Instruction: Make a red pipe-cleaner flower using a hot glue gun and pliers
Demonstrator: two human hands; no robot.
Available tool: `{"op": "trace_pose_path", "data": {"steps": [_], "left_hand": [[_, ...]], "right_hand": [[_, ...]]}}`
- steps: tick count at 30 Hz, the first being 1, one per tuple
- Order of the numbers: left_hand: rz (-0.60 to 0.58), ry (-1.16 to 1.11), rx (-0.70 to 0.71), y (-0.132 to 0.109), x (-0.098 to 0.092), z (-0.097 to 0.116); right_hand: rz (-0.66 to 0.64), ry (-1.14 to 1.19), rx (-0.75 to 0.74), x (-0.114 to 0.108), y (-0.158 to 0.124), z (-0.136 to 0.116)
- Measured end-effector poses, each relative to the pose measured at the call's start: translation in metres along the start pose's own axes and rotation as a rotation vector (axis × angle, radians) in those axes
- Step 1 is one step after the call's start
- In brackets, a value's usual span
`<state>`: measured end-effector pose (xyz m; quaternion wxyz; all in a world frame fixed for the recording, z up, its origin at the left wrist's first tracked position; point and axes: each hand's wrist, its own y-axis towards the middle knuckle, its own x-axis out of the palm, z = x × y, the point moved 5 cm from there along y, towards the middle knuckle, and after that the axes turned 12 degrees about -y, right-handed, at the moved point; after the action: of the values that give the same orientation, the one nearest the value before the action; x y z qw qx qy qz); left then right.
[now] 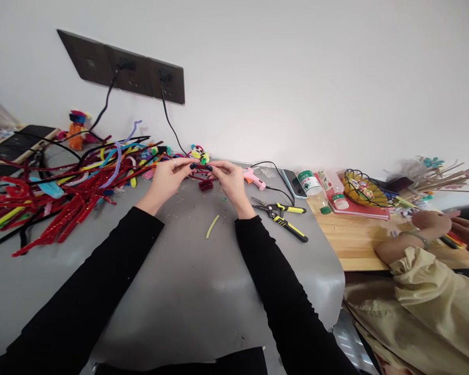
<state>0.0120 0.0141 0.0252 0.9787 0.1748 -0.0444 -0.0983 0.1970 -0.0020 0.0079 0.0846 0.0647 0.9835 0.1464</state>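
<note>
My left hand (167, 178) and my right hand (231, 179) meet over the back of the grey table, thumbs and fingers pinched together. Between the fingertips is a short piece of dark red pipe cleaner, mostly hidden by them. Right behind the fingers shows a small yellow, green and blue fuzzy figure (200, 153); whether it touches them I cannot tell. Just below sits a dark red fuzzy roll (206, 185). A short pale green pipe cleaner (212, 227) lies nearer to me. Beyond my right wrist are a pink glue gun (255, 179) and yellow-black pliers (285, 217).
A heap of pipe cleaners (89, 182) spreads over the left side. Cords run from the wall sockets (128, 73). At right lie a phone (294, 184), a bottle (315, 190) and a wire basket (365, 190). Another person's hands (433, 226) work at the wooden table (347, 239).
</note>
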Motion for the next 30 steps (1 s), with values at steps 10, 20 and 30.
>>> {"op": "trace_pose_path", "data": {"steps": [10,20,30], "left_hand": [[0.077,-0.200,0.039,0.002,-0.003,-0.003],[0.106,-0.119,0.125,0.000,-0.004,0.005],[0.098,-0.221,0.032,0.005,-0.002,-0.006]], "right_hand": [[-0.020,0.055,-0.019,0.002,-0.001,-0.003],[-0.049,0.049,0.024,-0.001,-0.002,-0.005],[-0.100,0.092,-0.005,0.000,0.000,-0.004]]}}
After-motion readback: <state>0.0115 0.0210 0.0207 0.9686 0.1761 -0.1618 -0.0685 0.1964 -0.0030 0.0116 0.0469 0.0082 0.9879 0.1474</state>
